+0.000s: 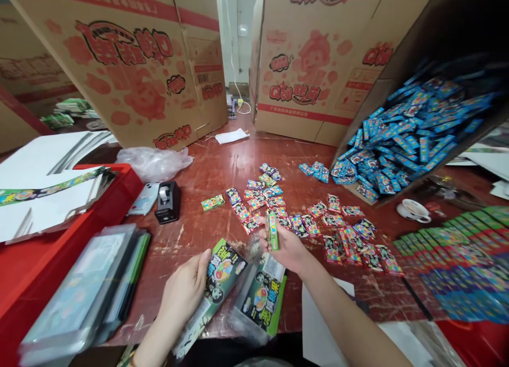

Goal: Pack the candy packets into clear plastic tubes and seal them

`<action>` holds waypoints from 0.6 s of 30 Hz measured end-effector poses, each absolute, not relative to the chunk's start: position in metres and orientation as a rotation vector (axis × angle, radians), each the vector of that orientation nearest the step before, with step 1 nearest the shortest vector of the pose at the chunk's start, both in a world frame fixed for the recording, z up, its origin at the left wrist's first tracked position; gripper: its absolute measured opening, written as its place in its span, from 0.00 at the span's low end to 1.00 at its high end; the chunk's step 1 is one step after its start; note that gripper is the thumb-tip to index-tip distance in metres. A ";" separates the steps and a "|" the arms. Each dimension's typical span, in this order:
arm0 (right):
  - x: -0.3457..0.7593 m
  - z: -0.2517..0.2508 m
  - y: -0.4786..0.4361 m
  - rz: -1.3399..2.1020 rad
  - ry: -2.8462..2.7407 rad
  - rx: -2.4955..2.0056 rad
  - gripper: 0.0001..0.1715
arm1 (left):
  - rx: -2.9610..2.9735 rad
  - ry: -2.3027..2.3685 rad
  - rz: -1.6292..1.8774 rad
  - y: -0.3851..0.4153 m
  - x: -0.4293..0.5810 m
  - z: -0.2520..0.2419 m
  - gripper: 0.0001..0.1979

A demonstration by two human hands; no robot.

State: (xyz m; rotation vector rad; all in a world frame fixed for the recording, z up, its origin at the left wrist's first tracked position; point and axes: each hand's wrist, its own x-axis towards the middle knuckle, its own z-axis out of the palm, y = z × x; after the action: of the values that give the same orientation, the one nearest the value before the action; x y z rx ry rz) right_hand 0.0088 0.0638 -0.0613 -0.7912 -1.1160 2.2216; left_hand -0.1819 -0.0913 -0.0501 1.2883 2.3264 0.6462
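Observation:
My left hand is closed around the edge of a long green-and-black printed box, thumb on top, tilted over the table's front edge. Beside it lies a second similar printed box, partly in clear plastic film. My right hand is raised just above that second box, pinching a small green candy packet upright between thumb and fingers. Ahead of my hands, small colourful packets lie scattered on the dark red table. More packets lie to the right. A single green packet sits apart at left.
Blue packets spill from a tipped carton at right. Two big cartons stand behind. At left are a red tray, a tape dispenser, a phone and stacked plastic sleeves. A white cup stands right.

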 end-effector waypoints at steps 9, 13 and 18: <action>0.036 -0.042 0.050 2.031 -1.370 -0.704 0.25 | 1.113 1.647 0.973 -0.090 -0.172 -0.049 0.20; 0.028 -0.033 0.045 1.818 -1.381 -0.614 0.20 | 1.054 1.535 1.013 -0.089 -0.168 -0.045 0.18; 0.022 -0.035 0.036 1.659 -1.564 -0.593 0.16 | 1.052 1.578 1.068 -0.089 -0.163 -0.045 0.19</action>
State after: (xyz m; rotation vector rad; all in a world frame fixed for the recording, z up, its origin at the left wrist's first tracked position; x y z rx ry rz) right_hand 0.0217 0.0357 -0.0351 -0.5933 -1.5644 1.6592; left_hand -0.1625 -0.0893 -0.0450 1.0516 1.5777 1.0685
